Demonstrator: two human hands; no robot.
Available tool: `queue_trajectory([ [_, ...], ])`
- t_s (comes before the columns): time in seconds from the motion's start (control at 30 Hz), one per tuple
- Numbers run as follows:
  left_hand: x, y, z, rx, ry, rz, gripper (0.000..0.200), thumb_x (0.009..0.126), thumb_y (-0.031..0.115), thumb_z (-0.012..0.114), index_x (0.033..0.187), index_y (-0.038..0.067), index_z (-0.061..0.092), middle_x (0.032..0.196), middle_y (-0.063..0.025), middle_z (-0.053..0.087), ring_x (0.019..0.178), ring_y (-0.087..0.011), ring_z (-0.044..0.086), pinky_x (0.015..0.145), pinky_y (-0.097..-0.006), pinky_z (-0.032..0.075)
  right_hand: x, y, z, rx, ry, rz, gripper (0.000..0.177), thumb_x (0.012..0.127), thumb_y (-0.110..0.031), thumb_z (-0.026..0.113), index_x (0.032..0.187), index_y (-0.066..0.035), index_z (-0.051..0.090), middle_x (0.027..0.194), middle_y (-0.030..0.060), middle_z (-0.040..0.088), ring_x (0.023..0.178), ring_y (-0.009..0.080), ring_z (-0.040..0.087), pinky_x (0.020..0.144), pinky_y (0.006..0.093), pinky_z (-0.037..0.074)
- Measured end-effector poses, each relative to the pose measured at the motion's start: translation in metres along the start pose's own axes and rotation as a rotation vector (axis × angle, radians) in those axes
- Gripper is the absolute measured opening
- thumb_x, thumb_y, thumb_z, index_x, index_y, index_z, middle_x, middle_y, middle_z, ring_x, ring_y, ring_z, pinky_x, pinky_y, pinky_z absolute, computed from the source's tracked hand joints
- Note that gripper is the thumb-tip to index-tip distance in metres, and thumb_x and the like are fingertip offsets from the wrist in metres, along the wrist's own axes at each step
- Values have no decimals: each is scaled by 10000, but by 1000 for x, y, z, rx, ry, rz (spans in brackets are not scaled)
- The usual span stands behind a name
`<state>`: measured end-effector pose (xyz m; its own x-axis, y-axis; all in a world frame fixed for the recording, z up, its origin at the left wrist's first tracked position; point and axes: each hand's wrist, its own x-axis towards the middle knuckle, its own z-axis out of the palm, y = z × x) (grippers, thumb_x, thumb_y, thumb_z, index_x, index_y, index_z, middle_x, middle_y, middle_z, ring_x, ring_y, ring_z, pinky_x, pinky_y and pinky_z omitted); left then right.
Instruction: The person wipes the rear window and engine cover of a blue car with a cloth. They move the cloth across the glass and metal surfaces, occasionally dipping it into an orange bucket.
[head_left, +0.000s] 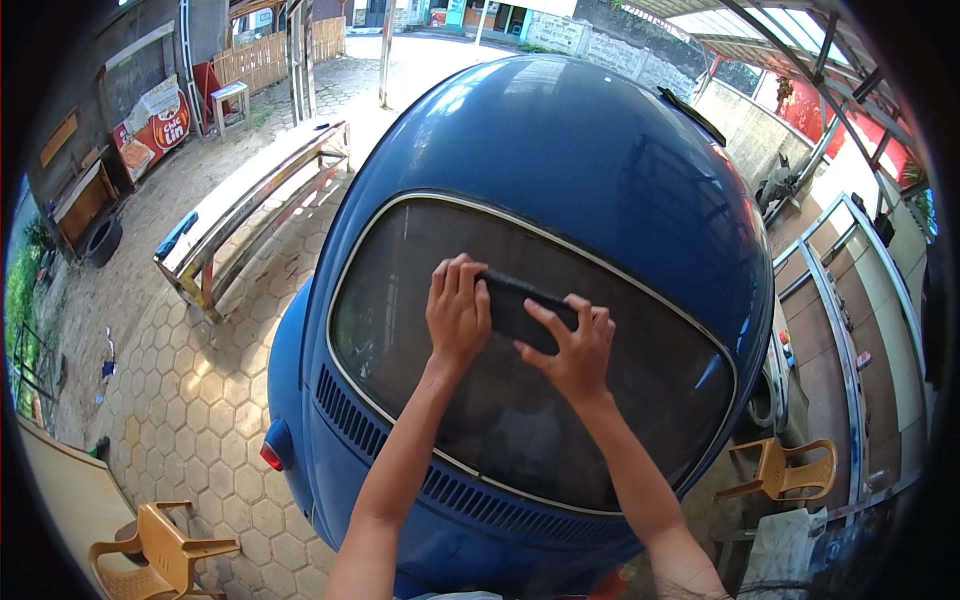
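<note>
Both my hands hold a flat, dark rectangular object (520, 308) over the rear window (420, 260) of a rounded blue car (560, 130). My left hand (459, 312) is closed on its left end. At its right end, my right hand (578, 348) grips it with thumb and fingers spread. I cannot make out what kind of object it is, nor whether it touches the glass. The window has a pale trim around it, and a row of vent slots (350, 418) runs below.
A long wooden bench (250, 205) with a blue item (177, 235) on it stands at left. Tan plastic chairs stand at the lower left (165, 550) and lower right (785, 470). A metal-framed glass case (850, 330) is to the right. Hexagonal paving (200, 400) covers the ground.
</note>
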<state>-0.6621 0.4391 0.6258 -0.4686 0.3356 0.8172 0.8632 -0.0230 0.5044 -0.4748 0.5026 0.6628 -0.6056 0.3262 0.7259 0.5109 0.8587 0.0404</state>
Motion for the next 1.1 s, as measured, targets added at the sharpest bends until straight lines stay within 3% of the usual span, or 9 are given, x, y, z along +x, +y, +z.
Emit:
queue_trajectory([
  [0.17, -146, -11, -105, 83, -115, -207, 246, 939, 129, 504, 1131, 32, 625, 1245, -189, 598, 1216, -423, 543, 1077, -536, 415, -125, -89, -3, 71, -128, -133, 478, 809, -579, 781, 1270, -478, 704, 1193, 8, 548, 1073, 208, 516, 936, 418, 365],
  [0.3, -160, -7, -117, 80, -126, -230, 257, 945, 138, 489, 1137, 38, 628, 1268, -202, 577, 1235, -427, 523, 1094, -544, 394, -156, -109, -2, 20, -103, -125, 454, 848, -599, 753, 1283, -483, 694, 1187, -2, 550, 1071, 191, 520, 934, 413, 366],
  [0.43, -105, -19, -86, 89, -84, -187, 262, 972, 133, 457, 1154, 44, 623, 1281, -196, 571, 1263, -414, 491, 1121, -525, 357, -86, -79, 3, 13, -71, -142, 500, 812, -592, 777, 1289, -467, 696, 1205, 11, 559, 1058, 205, 529, 921, 406, 388],
  [0.53, -2, -42, -25, 66, -27, -88, 263, 1029, 146, 427, 1192, 69, 618, 1318, -178, 558, 1262, -389, 483, 1138, -500, 320, 7, -45, 33, -46, 53, -61, 542, 773, -574, 806, 1288, -440, 703, 1226, 27, 576, 1067, 227, 533, 921, 414, 406],
  [0.63, 84, -70, 30, 91, 36, -46, 283, 1075, 196, 434, 1270, 98, 614, 1368, -166, 560, 1276, -382, 494, 1129, -483, 370, 86, -27, 66, -152, 137, 42, 555, 777, -577, 810, 1299, -427, 698, 1248, 39, 585, 1094, 251, 539, 934, 425, 420],
  [0.73, 91, -90, 14, 152, -60, -25, 300, 1093, 248, 433, 1282, 105, 617, 1370, -128, 563, 1308, -354, 493, 1130, -492, 399, 98, -35, 78, -177, 127, 17, 547, 785, -603, 794, 1301, -450, 696, 1235, 42, 583, 1068, 252, 545, 911, 439, 422],
  [0.83, 41, -128, -23, 75, -42, -118, 294, 1078, 209, 411, 1254, 116, 628, 1326, -115, 598, 1300, -332, 515, 1122, -460, 386, 70, -84, 83, -107, 35, -43, 558, 787, -590, 796, 1316, -454, 685, 1231, 42, 576, 1071, 258, 537, 919, 453, 415],
  [0.93, -42, -158, -93, 244, -98, -284, 313, 1069, 199, 372, 1248, 123, 616, 1307, -120, 620, 1303, -323, 524, 1130, -461, 373, 29, -143, 103, 39, -95, -200, 561, 787, -564, 805, 1321, -443, 684, 1236, 43, 566, 1078, 263, 526, 920, 460, 407],
  [1.1, -135, -160, -175, 377, -209, -477, 404, 1099, 222, 350, 1445, 155, 549, 1328, -136, 617, 1291, -349, 517, 1143, -472, 376, -39, -208, 119, 166, -136, -287, 575, 760, -531, 837, 1304, -401, 702, 1244, 52, 563, 1102, 264, 519, 925, 463, 413],
])
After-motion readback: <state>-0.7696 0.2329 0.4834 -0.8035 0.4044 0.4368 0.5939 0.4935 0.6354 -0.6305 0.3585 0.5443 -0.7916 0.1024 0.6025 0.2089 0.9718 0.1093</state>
